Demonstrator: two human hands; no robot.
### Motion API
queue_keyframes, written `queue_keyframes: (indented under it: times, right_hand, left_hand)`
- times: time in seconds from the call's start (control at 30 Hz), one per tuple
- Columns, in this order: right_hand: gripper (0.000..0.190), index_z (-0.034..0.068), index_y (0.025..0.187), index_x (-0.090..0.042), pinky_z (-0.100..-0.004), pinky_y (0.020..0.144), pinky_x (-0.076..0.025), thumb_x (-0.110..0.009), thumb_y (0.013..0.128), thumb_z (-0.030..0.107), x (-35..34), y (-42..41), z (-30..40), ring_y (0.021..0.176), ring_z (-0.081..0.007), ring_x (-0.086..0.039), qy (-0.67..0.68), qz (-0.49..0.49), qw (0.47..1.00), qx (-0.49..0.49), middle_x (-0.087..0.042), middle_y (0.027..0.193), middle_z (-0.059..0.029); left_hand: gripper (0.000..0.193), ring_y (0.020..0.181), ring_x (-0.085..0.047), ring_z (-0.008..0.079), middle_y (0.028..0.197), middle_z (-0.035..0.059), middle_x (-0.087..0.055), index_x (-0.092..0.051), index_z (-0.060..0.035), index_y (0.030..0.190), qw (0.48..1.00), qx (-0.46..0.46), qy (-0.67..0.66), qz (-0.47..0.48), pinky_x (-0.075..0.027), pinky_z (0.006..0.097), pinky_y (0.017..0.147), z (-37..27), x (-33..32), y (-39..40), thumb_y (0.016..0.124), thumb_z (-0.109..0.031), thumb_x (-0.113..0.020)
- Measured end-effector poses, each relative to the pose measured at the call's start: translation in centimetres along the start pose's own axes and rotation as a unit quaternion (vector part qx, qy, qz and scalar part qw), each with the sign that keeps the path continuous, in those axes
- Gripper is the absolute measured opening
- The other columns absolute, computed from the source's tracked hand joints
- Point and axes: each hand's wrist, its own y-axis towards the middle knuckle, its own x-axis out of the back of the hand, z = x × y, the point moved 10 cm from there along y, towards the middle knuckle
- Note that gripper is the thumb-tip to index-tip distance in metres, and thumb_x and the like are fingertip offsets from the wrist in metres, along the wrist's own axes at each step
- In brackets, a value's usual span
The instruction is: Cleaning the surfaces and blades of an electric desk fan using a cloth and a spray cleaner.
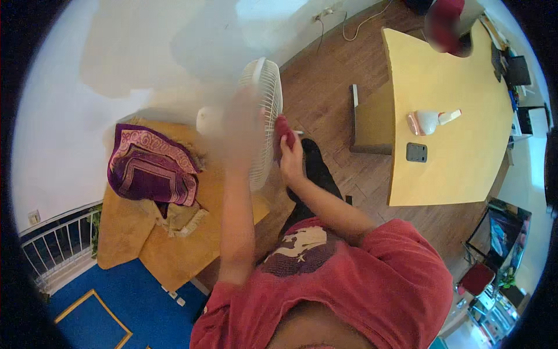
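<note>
A white electric fan [271,87] stands before me, its round wire grille seen nearly edge-on. My right hand [291,161] grips a dark red cloth [283,128] at the right-hand side of the grille. My left hand [244,128] is raised at the other side of the fan, by the white motor housing [204,121]. Blur covers that hand, so its fingers and whatever they may hold cannot be made out.
Left of the fan, a purple patterned rug [152,174] lies folded on tan mats [174,257]. A yellow-topped table [453,174] on the right bears a spray bottle [425,122] and a dark flat object [416,152]. A white railing [61,240] runs along the lower left.
</note>
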Motion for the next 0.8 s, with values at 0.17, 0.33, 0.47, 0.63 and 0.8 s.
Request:
queue_keyframes:
  times: [0.17, 0.33, 0.47, 0.63, 0.8]
  right_hand:
    - [0.041, -0.001, 0.138, -0.043, -0.0332, 0.113, -0.026, -0.044, 0.097, 0.003, -2.8, -2.6, 4.4, 0.137, -0.0218, -0.036, -0.181, 0.081, 0.946, 0.256, -0.04, 0.147, -0.0146]
    - [0.041, 0.0, 0.135, -0.048, -0.0315, 0.106, -0.035, -0.043, 0.094, 0.0, -1.2, 3.8, 1.9, 0.126, -0.0212, -0.048, -0.078, -0.029, 0.99, 0.112, -0.051, 0.138, -0.013]
    - [0.037, 0.0, 0.13, -0.052, -0.0308, 0.094, -0.044, -0.045, 0.094, 0.0, 6.4, 11.8, -6.2, 0.108, -0.0192, -0.058, -0.115, -0.078, 0.988, 0.06, -0.062, 0.121, -0.0085]
    - [0.034, 0.0, 0.129, -0.052, -0.0292, 0.092, -0.045, -0.045, 0.096, 0.005, 4.7, 5.5, -11.8, 0.107, -0.0165, -0.058, 0.093, -0.038, 0.993, -0.066, -0.062, 0.119, -0.0062]
    - [0.035, 0.001, 0.131, -0.05, -0.0288, 0.095, -0.043, -0.044, 0.101, 0.016, 5.4, 0.2, -20.1, 0.109, -0.0161, -0.057, -0.112, -0.071, 0.98, -0.151, -0.061, 0.12, -0.0053]
  left_hand:
    - [0.041, 0.111, -0.053, 0.0286, 0.125, 0.0158, -0.055, -0.049, -0.0111, 0.136, 0.965, -0.132, 0.227, -0.018, -0.041, 0.0424, 0.096, -4.0, 0.4, -1.3, 0.096, -0.019, -0.049]
    - [0.039, 0.086, -0.063, 0.0258, 0.107, 0.0159, -0.064, -0.047, -0.0174, 0.138, 0.955, -0.091, 0.277, -0.045, -0.047, 0.0403, 0.08, -2.9, 1.7, -1.4, 0.099, -0.022, -0.045]
    - [0.041, 0.087, -0.063, 0.026, 0.112, 0.0116, -0.065, -0.046, -0.0174, 0.139, 0.949, -0.151, 0.276, -0.038, -0.047, 0.0407, 0.081, -5.6, -0.4, -0.7, 0.098, -0.022, -0.047]
    - [0.04, 0.094, -0.062, 0.0254, 0.117, 0.0102, -0.064, -0.048, -0.0166, 0.137, 0.943, -0.172, 0.284, -0.02, -0.046, 0.0408, 0.086, -6.1, 0.6, -1.2, 0.097, -0.02, -0.047]
    - [0.035, 0.112, -0.057, 0.0252, 0.122, 0.0093, -0.061, -0.059, -0.013, 0.125, 0.919, -0.181, 0.349, -0.022, -0.044, 0.0431, 0.095, -3.8, 2.5, -2.6, 0.091, -0.024, -0.056]
